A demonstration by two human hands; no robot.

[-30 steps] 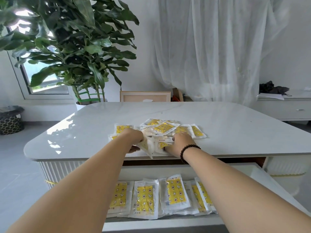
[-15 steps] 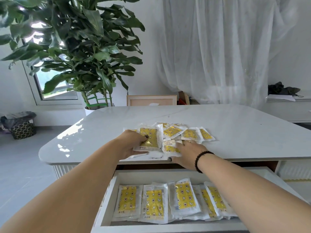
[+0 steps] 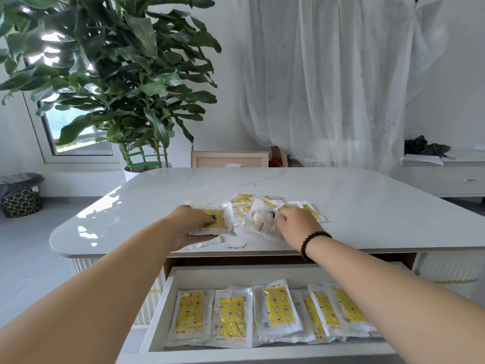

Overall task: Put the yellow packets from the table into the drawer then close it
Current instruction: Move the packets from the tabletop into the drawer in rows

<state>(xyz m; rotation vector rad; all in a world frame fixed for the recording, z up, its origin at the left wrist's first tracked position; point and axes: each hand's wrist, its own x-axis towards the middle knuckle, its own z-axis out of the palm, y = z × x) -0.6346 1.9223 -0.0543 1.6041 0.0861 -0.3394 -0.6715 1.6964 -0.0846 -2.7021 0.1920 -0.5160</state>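
Note:
Several yellow packets (image 3: 241,199) lie in a loose pile near the front edge of the white table (image 3: 367,206). My left hand (image 3: 187,227) grips a small stack of packets (image 3: 220,219), thumb on top, lifted a little off the tabletop. My right hand (image 3: 296,224), with a black bead bracelet on the wrist, pinches a packet (image 3: 258,219) that is tilted up with its clear back towards me. Below the table edge the white drawer (image 3: 162,306) stands open, with several yellow packets (image 3: 278,307) laid in a row inside.
A large potted plant (image 3: 118,74) stands behind the table's far left corner. A wooden frame (image 3: 231,158) leans behind the table under a white curtain (image 3: 328,74). At the right is a low white cabinet (image 3: 451,179), at the left floor a patterned basket (image 3: 19,203).
My left hand has gathered packets into a stack and lifted it. My right hand moved off the flat pile and picked up one packet, tilting it up. The camera has come closer.

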